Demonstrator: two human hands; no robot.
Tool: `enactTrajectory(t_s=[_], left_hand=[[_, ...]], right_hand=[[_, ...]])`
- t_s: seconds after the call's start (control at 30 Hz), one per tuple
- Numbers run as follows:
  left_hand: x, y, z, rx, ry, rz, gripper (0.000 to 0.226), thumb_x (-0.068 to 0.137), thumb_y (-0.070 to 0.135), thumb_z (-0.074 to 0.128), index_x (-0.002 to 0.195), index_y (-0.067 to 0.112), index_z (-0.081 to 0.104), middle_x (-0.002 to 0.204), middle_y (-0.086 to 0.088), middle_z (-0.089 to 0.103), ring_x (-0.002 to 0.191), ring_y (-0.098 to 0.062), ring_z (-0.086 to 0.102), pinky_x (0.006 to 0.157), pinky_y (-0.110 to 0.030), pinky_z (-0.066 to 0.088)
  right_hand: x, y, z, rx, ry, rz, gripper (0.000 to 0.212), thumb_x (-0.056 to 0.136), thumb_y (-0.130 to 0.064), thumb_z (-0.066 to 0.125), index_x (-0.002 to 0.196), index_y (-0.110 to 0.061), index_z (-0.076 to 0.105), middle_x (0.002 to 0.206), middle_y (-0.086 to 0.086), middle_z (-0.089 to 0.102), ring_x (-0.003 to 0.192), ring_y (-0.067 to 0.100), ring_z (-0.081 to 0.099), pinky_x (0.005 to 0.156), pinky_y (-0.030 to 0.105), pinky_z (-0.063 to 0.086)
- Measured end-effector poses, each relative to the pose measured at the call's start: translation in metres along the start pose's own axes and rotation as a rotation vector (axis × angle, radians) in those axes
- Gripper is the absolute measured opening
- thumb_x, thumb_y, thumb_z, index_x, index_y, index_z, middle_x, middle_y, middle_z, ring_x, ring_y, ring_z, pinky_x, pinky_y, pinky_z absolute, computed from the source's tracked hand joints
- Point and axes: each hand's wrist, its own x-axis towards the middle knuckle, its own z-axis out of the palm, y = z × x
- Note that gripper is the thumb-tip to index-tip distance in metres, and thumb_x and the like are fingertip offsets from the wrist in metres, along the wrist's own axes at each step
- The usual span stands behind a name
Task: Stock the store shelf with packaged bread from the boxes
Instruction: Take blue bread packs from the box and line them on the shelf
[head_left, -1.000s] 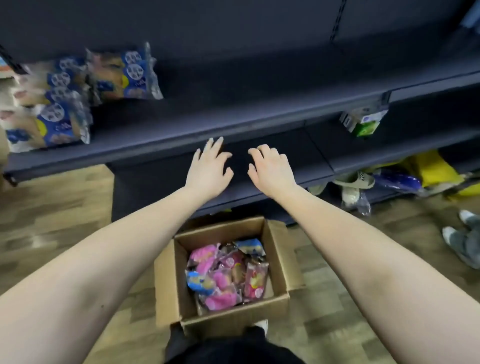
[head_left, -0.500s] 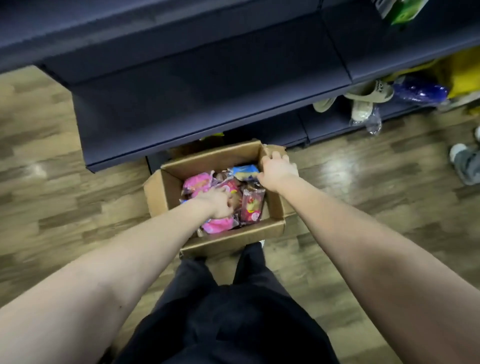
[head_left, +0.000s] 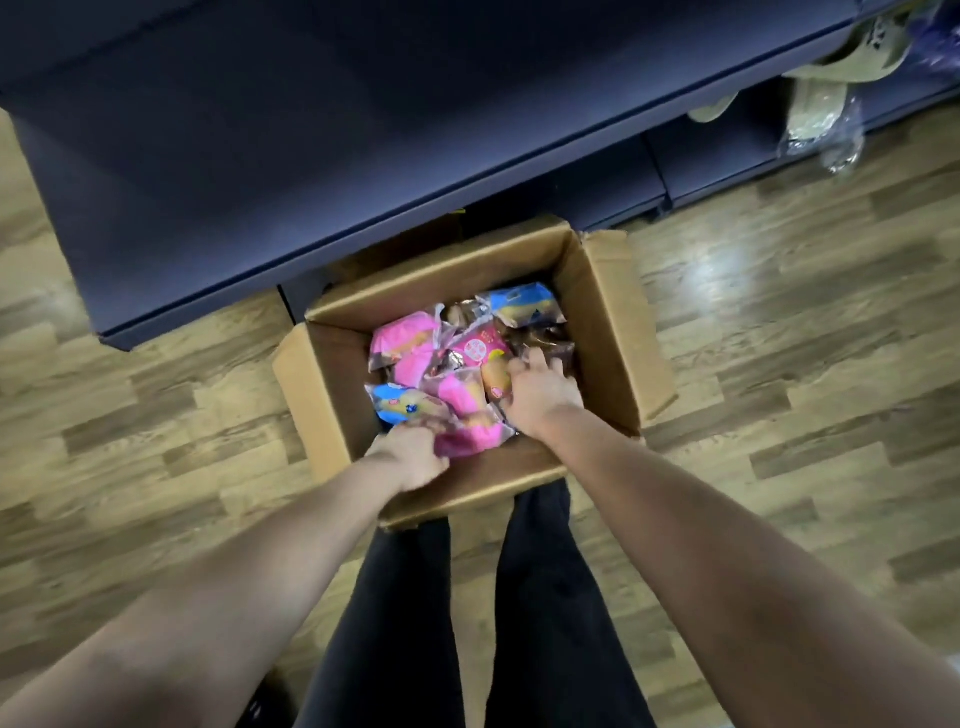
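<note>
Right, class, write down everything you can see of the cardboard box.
The cardboard box is brown, plain and rectangular, its top flaps folded outward. It stands upright on the wood-look floor, close to the dark shelf unit. Pink and blue bread packets cover its bottom. The left hand and right hand reach inside among them.

wood-look plank floor (head_left: 779, 374), mixed tan and brown boards, blurred toward the edges. bright glare patch (head_left: 727, 265) on it right of centre. dark navy shelving (head_left: 311, 130) across the top, one deep board jutting forward over a low base shelf. beige sandals (head_left: 815, 104) on the low shelf at upper right, crumpled clear plastic (head_left: 844, 143) touching them.
</note>
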Motion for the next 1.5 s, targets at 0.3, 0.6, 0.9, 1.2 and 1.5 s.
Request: enactTrajectory(t_s=[0.3,0.6,0.9,1.2,1.5], left_hand=[[0.124,-0.063,0.017,0.222,0.032,0.009,0.072,0.083,0.019,0.062,0.144,0.017,0.025,0.153,-0.002,0.025,0.143,-0.024,0.021,0.114,-0.042,0.024],[0.190,-0.068,0.023,0.434,-0.010,0.241,0.078,0.073,0.042,0.074,0.137,0.018,0.035,0.142,-0.003,0.041,0.133,-0.026,0.033,0.114,-0.037,0.025],[0.174,-0.059,-0.005,0.267,-0.016,0.308,0.072,0.069,0.037,0.078,0.122,0.015,0.035,0.114,-0.009,0.056,0.102,-0.028,0.057,0.074,-0.030,0.044],[0.130,-0.024,-0.047,0.135,0.193,0.100,0.088,0.074,0.035,0.073,0.141,0.011,0.021,0.123,-0.019,0.049,0.112,-0.035,0.056,0.091,-0.038,0.047],[-0.006,0.020,-0.112,0.209,0.307,0.057,0.073,0.073,0.040,0.072,0.129,0.013,0.033,0.125,-0.015,0.051,0.113,-0.031,0.056,0.091,-0.036,0.048]], right_hand=[[0.125,-0.009,0.039,0.066,0.128,0.065,0.081,0.085,-0.037,0.066,0.148,-0.017,0.019,0.151,0.008,0.019,0.137,0.036,0.023,0.106,0.050,0.033],[0.213,-0.005,0.049,0.014,0.119,0.153,0.071,0.085,-0.006,0.061,0.144,-0.024,0.025,0.156,0.007,0.007,0.132,0.036,0.037,0.101,0.050,0.041],[0.205,0.001,0.032,-0.089,0.215,0.178,0.062,0.088,0.008,0.052,0.143,-0.010,0.031,0.145,0.012,0.023,0.126,0.038,0.042,0.093,0.043,0.045],[0.134,-0.023,0.007,-0.159,0.273,-0.034,0.041,0.098,0.000,0.032,0.138,-0.005,0.035,0.137,0.016,0.035,0.122,0.039,0.040,0.092,0.043,0.045],[0.023,-0.036,-0.110,-0.265,0.206,-0.175,0.045,0.086,-0.001,0.057,0.129,-0.005,0.046,0.132,0.014,0.047,0.119,0.036,0.049,0.096,0.042,0.046]])
